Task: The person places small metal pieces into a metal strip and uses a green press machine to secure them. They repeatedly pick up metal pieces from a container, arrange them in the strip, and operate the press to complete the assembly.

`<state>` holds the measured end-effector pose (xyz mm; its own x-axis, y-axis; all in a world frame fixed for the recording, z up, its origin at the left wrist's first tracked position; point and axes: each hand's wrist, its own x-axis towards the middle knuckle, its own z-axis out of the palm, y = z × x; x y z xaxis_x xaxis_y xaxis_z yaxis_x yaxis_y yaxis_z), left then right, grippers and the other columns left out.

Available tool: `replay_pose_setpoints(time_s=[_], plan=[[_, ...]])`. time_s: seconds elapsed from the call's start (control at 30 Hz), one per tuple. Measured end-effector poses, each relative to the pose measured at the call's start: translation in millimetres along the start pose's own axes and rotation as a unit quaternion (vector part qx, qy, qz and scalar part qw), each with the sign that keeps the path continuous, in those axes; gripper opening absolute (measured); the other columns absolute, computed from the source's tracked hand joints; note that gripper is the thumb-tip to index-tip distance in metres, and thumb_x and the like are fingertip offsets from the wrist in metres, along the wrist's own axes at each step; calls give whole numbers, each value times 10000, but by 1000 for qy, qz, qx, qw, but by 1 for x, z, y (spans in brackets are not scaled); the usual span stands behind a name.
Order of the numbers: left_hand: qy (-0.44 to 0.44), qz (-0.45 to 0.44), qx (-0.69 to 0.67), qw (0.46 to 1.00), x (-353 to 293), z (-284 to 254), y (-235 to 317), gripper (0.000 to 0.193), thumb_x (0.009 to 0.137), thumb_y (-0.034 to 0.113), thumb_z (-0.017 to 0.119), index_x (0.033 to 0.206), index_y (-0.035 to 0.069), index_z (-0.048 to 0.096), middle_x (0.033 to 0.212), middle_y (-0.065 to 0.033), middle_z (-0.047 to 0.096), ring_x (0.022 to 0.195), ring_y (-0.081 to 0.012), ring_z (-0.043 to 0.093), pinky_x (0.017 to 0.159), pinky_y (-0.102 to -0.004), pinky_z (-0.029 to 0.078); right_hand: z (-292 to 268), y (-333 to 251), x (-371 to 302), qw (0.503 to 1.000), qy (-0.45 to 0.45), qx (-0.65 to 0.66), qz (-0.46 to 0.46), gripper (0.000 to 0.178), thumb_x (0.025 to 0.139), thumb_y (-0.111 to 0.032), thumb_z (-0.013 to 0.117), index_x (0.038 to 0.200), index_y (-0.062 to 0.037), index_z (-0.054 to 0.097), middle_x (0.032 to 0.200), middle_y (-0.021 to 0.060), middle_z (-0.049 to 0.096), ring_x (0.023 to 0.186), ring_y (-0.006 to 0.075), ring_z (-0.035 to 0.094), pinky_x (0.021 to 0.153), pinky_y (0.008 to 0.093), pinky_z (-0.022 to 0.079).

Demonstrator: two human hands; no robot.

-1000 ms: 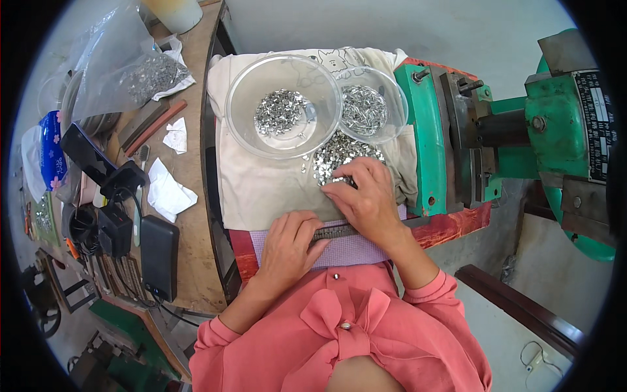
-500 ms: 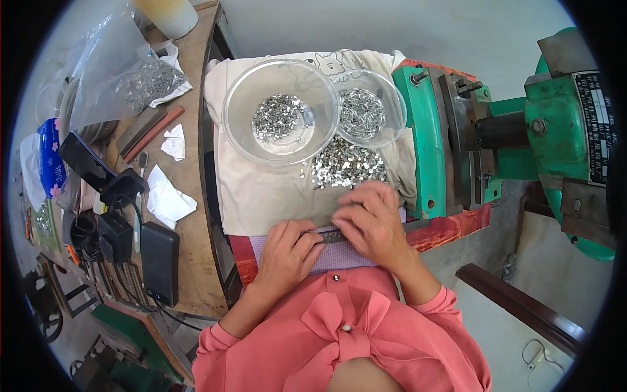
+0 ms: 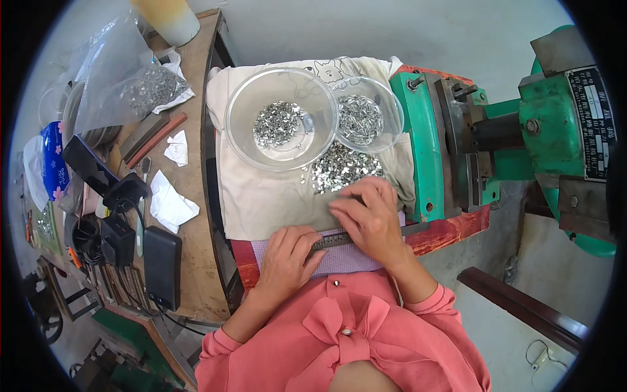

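A narrow dark metal bar (image 3: 333,240) with small marks or notches along it lies across the purple cloth (image 3: 346,259) in front of me. My left hand (image 3: 287,256) grips its left end, thumb and fingers closed around it. Above the bar, my right hand (image 3: 371,219) is bent with its fingertips drawn together, near the lower edge of a heap of small shiny metal pieces (image 3: 346,171). Whatever those fingertips hold is too small to make out. Behind the heap stand a large clear tub (image 3: 238,147) of small metal bits and a smaller clear bowl (image 3: 395,111) of thin metal pieces.
A beige cloth (image 3: 251,209) lies under the tubs. To the right is a green machine (image 3: 426,157) with a dark vise-like part. The wooden table (image 3: 196,261) at left bears a black power bank (image 3: 162,268), a phone (image 3: 88,160), tissues (image 3: 171,201) and a plastic bag (image 3: 117,98).
My right hand has lifted off the bar and moved slightly up and left toward the heap, baring more of the bar. My left hand stays at its end. The view has shifted slightly.
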<state>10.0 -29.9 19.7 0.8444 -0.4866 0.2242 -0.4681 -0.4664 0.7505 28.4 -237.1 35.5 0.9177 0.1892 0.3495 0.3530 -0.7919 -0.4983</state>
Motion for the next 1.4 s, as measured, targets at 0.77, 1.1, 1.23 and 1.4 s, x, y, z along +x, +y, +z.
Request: replay_pose_setpoints(time_s=[0.77,1.1,1.23,1.4], plan=[[2,2,26,1000,-5,-4,6,306,730,76,809,994,66,655,991,-74,635,897,-290,601,796,-403,453,-6,2,9,1000,6,-9,-7,159,731,-112,791,840,-91,678,1028,41,630,1053,274,572,897,413,427],[-48,16,49,998,5,5,4,345,762,177,808,1066,73,682,1059,-77,627,980,-300,582,835,-417,445,-15,-7,-55,999,-27,27,20,185,698,-114,843,844,-125,730,1011,29,650,1005,265,585,879,403,440],[-47,27,66,996,7,7,3,330,746,182,816,1035,76,697,1044,-62,633,976,-283,588,838,-412,445,-17,-8,-49,999,-15,28,25,193,701,-113,843,870,-122,750,1009,30,649,1006,268,583,882,401,442],[-45,38,88,994,6,4,3,309,729,175,821,1005,85,712,1024,-46,637,972,-257,599,841,-396,438,-14,-2,-27,999,19,3,26,166,755,-114,810,905,-110,740,1028,31,639,1019,274,579,881,412,433]])
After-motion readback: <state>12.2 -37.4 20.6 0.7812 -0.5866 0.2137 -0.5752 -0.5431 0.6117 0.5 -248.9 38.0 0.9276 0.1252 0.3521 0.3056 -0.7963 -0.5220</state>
